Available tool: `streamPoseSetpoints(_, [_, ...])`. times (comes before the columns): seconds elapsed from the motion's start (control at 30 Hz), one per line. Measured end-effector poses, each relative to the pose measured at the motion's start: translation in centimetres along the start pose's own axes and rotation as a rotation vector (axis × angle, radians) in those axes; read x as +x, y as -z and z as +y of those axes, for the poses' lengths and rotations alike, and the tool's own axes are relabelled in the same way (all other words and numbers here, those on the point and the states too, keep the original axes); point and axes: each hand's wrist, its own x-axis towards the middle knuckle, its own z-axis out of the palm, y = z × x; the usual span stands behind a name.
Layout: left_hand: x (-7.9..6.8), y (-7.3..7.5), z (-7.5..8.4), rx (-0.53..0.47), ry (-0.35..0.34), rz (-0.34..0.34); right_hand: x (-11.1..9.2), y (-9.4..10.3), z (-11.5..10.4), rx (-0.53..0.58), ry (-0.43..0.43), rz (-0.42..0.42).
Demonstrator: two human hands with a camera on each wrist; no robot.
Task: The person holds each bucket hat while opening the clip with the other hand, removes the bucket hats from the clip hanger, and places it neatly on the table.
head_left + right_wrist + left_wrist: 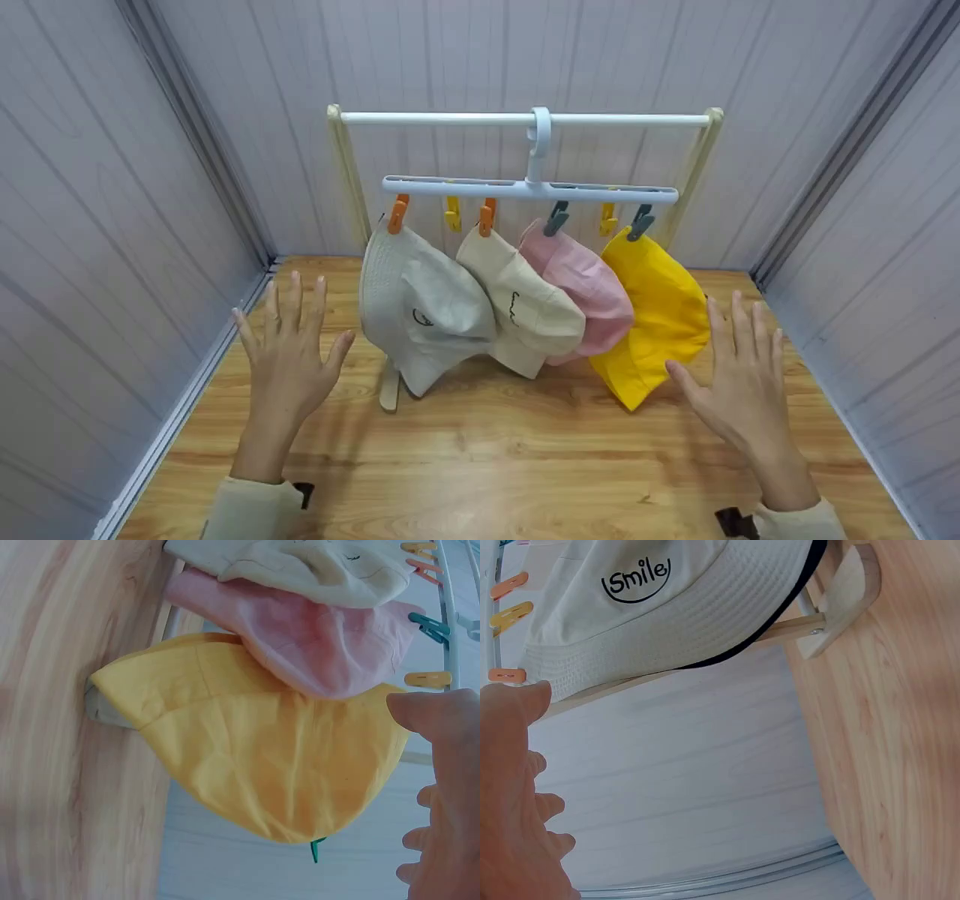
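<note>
Four-part row aside, several bucket hats hang by clips from a white clip hanger. Leftmost is a pale grey hat, with "smile" printed on it in the left wrist view. Beside it hang a cream hat, a pink hat and a yellow hat. My left hand is spread, palm down, left of the grey hat and holds nothing. On the other side my right hand is spread too, its fingers close by the yellow hat's right edge, holding nothing.
The hanger hooks over the white rod of a wooden-ended rack. Orange clips and grey clips grip the hats; yellow clips hang between. Panelled walls enclose the wooden tabletop.
</note>
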Motion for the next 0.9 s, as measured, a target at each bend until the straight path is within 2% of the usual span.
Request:
streamPoseSetpoints(0.3, [1.2, 0.1, 0.9, -0.098, -0.02, 0.013, 1.5, 0.5, -1.8, 0.043, 0.019, 0.017])
streamPoseSetpoints(0.7, [2.2, -0.1, 1.5, -0.349, 0.013, 0.001, 3.6, 0.6, -4.9, 0.168, 0.063, 0.032])
streamPoseSetpoints(0.9, [2.8, -0.1, 2.0, -0.437, 0.022, 0.007, 4.5, 0.3, -6.6, 0.223, 0.082, 0.029])
